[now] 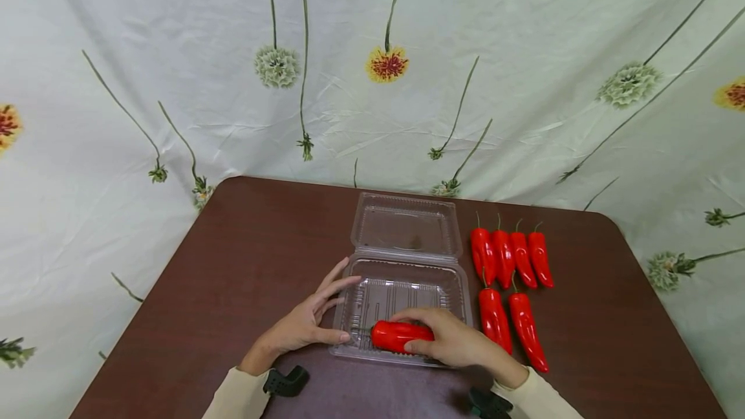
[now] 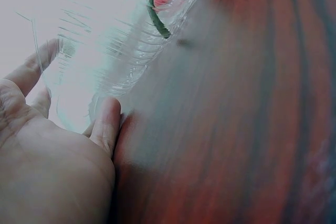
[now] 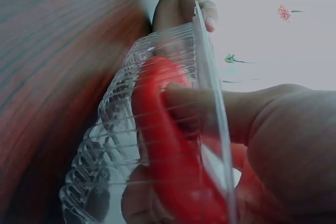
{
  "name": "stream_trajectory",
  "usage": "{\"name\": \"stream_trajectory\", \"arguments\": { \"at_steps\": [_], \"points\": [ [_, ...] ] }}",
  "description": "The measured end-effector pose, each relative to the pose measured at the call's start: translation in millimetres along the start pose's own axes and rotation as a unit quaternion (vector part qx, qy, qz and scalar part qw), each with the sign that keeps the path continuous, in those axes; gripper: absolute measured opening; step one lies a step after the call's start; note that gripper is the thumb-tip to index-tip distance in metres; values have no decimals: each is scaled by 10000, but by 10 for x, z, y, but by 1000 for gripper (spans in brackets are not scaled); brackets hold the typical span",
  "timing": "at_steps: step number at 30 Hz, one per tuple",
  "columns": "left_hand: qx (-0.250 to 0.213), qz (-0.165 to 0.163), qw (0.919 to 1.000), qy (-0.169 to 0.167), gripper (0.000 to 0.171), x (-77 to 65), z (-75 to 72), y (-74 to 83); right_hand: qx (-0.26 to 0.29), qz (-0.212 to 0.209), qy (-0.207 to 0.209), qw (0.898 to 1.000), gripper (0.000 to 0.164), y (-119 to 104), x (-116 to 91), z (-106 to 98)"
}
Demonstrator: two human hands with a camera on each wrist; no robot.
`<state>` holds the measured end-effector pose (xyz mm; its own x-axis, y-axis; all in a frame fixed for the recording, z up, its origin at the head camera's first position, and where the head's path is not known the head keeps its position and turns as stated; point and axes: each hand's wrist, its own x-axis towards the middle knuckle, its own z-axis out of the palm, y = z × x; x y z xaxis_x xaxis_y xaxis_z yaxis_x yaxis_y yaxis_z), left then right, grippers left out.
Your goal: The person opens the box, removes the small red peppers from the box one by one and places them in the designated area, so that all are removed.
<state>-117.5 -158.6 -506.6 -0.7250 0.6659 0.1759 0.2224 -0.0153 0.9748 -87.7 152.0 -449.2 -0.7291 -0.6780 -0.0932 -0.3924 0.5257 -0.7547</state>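
Observation:
My right hand (image 1: 456, 338) grips a red chili pepper (image 1: 401, 336) inside the near half of a clear plastic clamshell box (image 1: 407, 269). The pepper lies sideways with its green stem toward the left wall. In the right wrist view, the thumb and fingers wrap the pepper (image 3: 170, 150) behind the ribbed clear wall (image 3: 100, 145). At the box's left side, my left hand (image 1: 299, 322) spreads its fingers along the rim, with the thumb near the front corner. The left wrist view has that hand (image 2: 58, 150) beside the clear wall, fingers extended.
The box's lid (image 1: 405, 226) lies folded back on the far side. Right of the box, several more red peppers (image 1: 538, 257) lie in a back row, with two peppers (image 1: 528, 332) nearer me. A flowered white cloth (image 1: 372, 108) hangs behind the dark wooden table (image 1: 233, 264).

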Motion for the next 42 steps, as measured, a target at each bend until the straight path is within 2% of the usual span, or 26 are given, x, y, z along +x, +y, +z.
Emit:
{"name": "stream_trajectory", "arguments": {
  "at_steps": [4,8,12,16,23,28,34,42],
  "points": [
    [21,-14,10000,19,87,5,3,8,-100,-200,392,9990,51,-30,-61,-29],
    [7,-10,10000,6,87,2,4,25,79,-238,912,9955,57,-77,-182,-164],
    [-29,9,10000,-30,87,-3,3,47,284,-60,1357,9903,59,-53,-335,-336],
    [-12,5,10000,-58,87,-5,6,65,170,151,1759,9841,63,52,-505,-476],
    [101,-19,9999,-54,86,-4,7,63,191,639,2143,9745,70,276,-814,-641],
    [174,-5,9998,-52,86,1,17,38,239,1208,2482,9609,66,440,-1072,-694],
    [249,-12,9997,-53,86,3,27,37,971,1557,2740,9441,66,711,-1374,-654],
    [268,11,9996,-48,86,17,21,75,1737,2413,2637,9177,65,893,-1529,-643]
  ]
}}
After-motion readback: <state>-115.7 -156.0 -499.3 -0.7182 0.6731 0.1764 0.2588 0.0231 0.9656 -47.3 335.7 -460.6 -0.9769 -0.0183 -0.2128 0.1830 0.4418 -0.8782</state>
